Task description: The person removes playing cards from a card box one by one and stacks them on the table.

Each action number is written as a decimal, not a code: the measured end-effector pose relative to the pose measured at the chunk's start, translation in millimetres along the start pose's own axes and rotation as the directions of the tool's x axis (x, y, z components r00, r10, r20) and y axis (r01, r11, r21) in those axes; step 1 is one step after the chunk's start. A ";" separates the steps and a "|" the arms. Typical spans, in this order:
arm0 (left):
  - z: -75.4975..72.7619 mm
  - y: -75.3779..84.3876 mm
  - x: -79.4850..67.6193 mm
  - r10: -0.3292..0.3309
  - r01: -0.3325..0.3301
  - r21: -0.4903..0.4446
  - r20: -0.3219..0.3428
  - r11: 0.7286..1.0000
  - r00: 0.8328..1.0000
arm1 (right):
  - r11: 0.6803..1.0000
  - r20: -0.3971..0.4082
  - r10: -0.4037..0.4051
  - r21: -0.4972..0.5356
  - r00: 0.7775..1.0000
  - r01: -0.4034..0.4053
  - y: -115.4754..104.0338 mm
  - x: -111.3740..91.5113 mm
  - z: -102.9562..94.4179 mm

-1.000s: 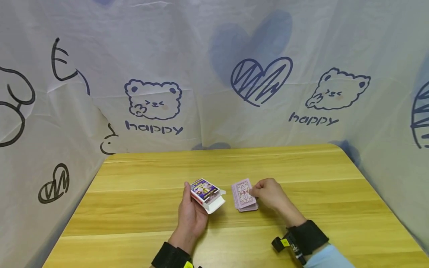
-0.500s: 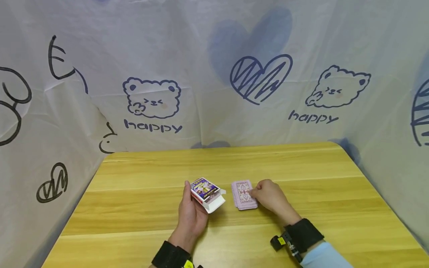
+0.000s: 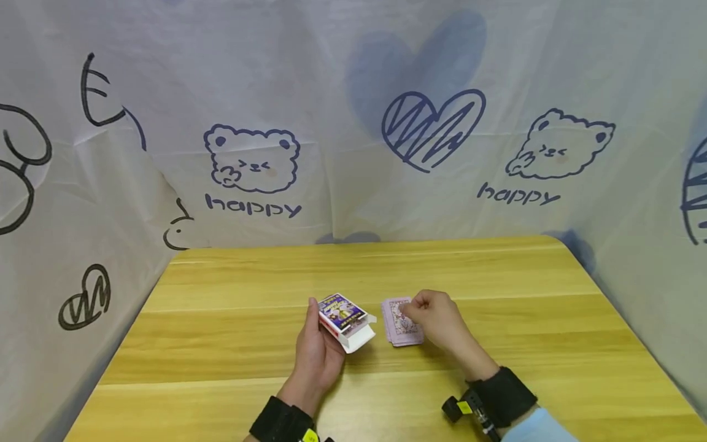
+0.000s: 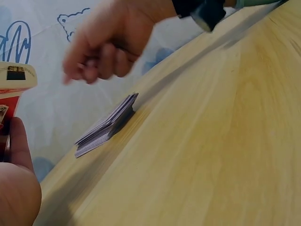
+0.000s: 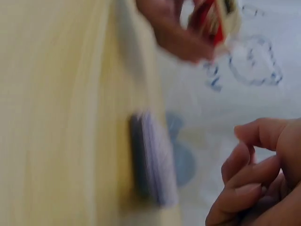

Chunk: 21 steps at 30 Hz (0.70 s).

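Observation:
My left hand (image 3: pixel 318 355) holds an open card box (image 3: pixel 343 312) with a purple picture front, red sides and a white flap hanging toward the right. In the left wrist view only part of the red and white box (image 4: pixel 13 94) shows, with the thumb against it. A stack of playing cards (image 3: pixel 405 336), backs up with a red and purple pattern, lies on the table right of the box. Above the stack is my right hand (image 3: pixel 442 316), fingers loosely curled and nothing in them. The left wrist view shows a gap between this hand (image 4: pixel 110 44) and the cards (image 4: pixel 106 127).
The wooden table (image 3: pixel 248 276) runs back to a white cloth (image 3: pixel 342 190) printed with bears and hearts. That cloth also closes off both sides. Black bands with small cameras (image 3: pixel 499 396) sit on the wrists.
The right hand, earlier at the right edge of the card stack, has lifted off and shifted left over it. A raised top card has settled flat. The left hand barely moved.

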<state>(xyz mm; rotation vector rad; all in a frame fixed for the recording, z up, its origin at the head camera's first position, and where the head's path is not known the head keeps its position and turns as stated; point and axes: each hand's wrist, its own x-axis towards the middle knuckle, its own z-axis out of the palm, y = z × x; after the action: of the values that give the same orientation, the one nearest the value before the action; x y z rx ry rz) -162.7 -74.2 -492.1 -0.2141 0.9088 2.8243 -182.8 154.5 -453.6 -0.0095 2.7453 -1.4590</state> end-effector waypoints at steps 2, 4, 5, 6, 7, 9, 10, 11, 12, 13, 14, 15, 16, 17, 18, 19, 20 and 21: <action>0.9 0.0 -0.2 0.002 -0.002 -0.001 0.024 1.000 1.000 | 0.997 0.037 -0.050 0.056 0.998 0.048 -12.2 -7.3 2.4; 1.6 -0.2 -1.3 0.003 -0.004 0.018 0.059 1.000 0.998 | 0.991 0.090 -0.090 0.105 0.992 0.080 -23.2 -15.3 4.9; 2.0 -0.5 -2.0 0.001 -0.004 0.033 0.078 0.999 0.997 | 0.988 0.114 -0.106 0.125 0.988 0.091 -27.7 -18.9 6.1; 2.5 -0.8 -2.6 -0.002 -0.002 0.039 0.093 0.999 0.996 | 0.984 0.141 -0.119 0.149 0.983 0.098 -31.7 -22.3 7.2; 3.0 -1.2 -3.2 -0.007 0.002 0.051 0.108 0.999 0.994 | 0.979 0.168 -0.131 0.176 0.977 0.101 -35.0 -25.2 8.0; 3.5 -2.0 -4.4 -0.018 0.009 0.071 0.127 0.997 0.992 | 0.966 0.220 -0.138 0.247 0.966 0.082 -40.5 -29.9 8.7; 3.9 -2.3 -4.7 -0.022 0.013 0.072 0.132 0.997 0.991 | 0.957 0.241 -0.139 0.281 0.960 0.068 -42.4 -31.6 8.7; 4.1 -2.7 -4.8 -0.023 0.013 0.078 0.136 0.997 0.990 | 0.948 0.262 -0.135 0.315 0.956 0.048 -43.8 -32.8 8.6; 4.5 -2.9 -5.0 -0.026 0.015 0.080 0.139 0.997 0.990 | 0.940 0.280 -0.130 0.341 0.951 0.029 -44.9 -34.0 8.3; 4.6 -3.0 -5.1 -0.027 0.016 0.084 0.143 0.996 0.989 | 0.933 0.297 -0.124 0.360 0.947 0.009 -45.8 -34.7 8.0; 4.7 -3.1 -5.2 -0.029 0.017 0.082 0.145 0.996 0.989 | 0.932 0.309 -0.121 0.363 0.943 0.000 -46.0 -35.2 8.1; 4.9 -3.3 -5.4 -0.029 0.017 0.080 0.152 0.997 0.988 | 0.936 0.314 -0.124 0.353 0.941 0.006 -46.0 -35.6 8.2; 5.1 -3.5 -5.6 -0.029 0.017 0.075 0.157 0.997 0.987 | 0.942 0.315 -0.130 0.335 0.940 0.019 -45.7 -35.8 8.8; 5.1 -3.8 -5.8 -0.027 0.015 0.074 0.163 0.997 0.986 | 0.949 0.313 -0.136 0.313 0.940 0.034 -44.6 -35.7 9.8; 5.1 -4.1 -6.2 -0.025 0.013 0.069 0.169 0.998 0.985 | 0.957 0.307 -0.141 0.286 0.941 0.050 -43.7 -35.7 11.1; 5.1 -4.4 -6.4 -0.023 0.011 0.065 0.177 0.998 0.984 | 0.963 0.300 -0.145 0.263 0.943 0.064 -42.4 -35.5 12.5; 4.9 -4.8 -6.6 -0.018 0.007 0.063 0.184 0.998 0.983 | 0.968 0.290 -0.147 0.240 0.946 0.077 -41.1 -35.2 14.1; 4.7 -5.1 -7.0 -0.018 0.006 0.063 0.192 0.998 0.981 | 0.972 0.279 -0.143 0.220 0.950 0.082 -40.2 -35.0 15.7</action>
<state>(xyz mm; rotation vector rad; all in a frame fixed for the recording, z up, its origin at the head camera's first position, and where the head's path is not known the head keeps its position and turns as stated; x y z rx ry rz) -155.2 -68.2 -489.9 0.0606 0.9457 2.7413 -147.8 119.7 -428.2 -0.3545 2.3839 -1.6137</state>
